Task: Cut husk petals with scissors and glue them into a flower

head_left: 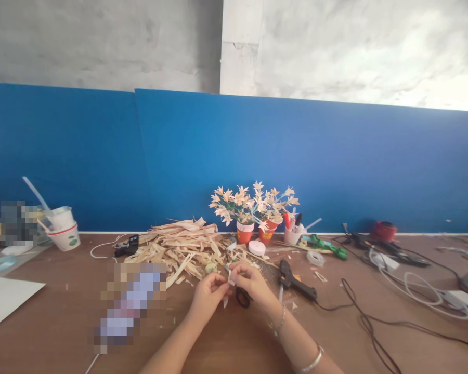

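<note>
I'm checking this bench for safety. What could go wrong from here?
The black glue gun lies close to the right hand; if hot, which the picture cannot show, it might burn the wrist. The black looped handle, seemingly of scissors, is right by that hand and could get knocked. The small pale piece held between that hand and the left hand might drop and be lost near the pale strips.

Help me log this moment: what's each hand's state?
Left hand: closed, pinching a small pale strip.
Right hand: closed, pinching apparently the same strip.
</note>
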`<state>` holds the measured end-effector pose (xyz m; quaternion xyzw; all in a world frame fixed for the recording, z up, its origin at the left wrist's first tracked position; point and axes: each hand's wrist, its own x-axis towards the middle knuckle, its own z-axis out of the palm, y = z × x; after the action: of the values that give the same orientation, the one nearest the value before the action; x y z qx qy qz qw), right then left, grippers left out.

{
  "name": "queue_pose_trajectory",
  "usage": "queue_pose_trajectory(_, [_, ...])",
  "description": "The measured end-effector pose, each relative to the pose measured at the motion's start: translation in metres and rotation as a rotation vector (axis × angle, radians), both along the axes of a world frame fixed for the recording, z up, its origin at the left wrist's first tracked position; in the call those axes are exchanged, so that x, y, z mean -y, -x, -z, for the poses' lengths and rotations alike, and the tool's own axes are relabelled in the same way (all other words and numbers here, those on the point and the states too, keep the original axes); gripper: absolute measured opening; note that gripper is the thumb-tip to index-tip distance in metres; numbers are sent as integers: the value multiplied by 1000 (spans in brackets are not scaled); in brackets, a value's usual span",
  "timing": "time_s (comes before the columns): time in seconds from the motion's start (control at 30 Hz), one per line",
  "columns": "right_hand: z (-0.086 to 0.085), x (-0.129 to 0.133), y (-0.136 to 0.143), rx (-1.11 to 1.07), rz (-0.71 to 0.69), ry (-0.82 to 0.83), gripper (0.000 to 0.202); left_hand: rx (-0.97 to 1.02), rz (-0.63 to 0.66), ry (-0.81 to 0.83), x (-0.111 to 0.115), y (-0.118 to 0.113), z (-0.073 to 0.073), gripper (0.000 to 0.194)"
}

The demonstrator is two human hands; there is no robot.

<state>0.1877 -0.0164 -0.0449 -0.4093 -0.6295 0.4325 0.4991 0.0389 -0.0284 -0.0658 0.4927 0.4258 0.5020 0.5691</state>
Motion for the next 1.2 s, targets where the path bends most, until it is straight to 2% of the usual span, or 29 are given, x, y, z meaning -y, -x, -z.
queue_pose_trajectory(0.13, [-1,0,-1,26,-16,-13,14,18,42,17,0,0,-1,35])
queue_pose_trajectory(0.4, [-4,2,-3,-2,-59,-1,11,-29,123,16,7,-1,-8,29])
queue_pose_trajectory(0.57, [-5,3,-3,-55,-86,19,13,25,203,60,11,0,-12,31])
queue_pose_trajectory(0.77, [-4,3,-2,-101,-140,76,13,106,289,133,12,2,-11,30])
queue_pose_trajectory(0.97, [-3,4,-1,-133,-169,82,12,106,267,116,12,2,-10,28])
queue_pose_trajectory(1.2, [-9,6,-1,-251,-180,151,7,55,190,19,9,0,-10,28])
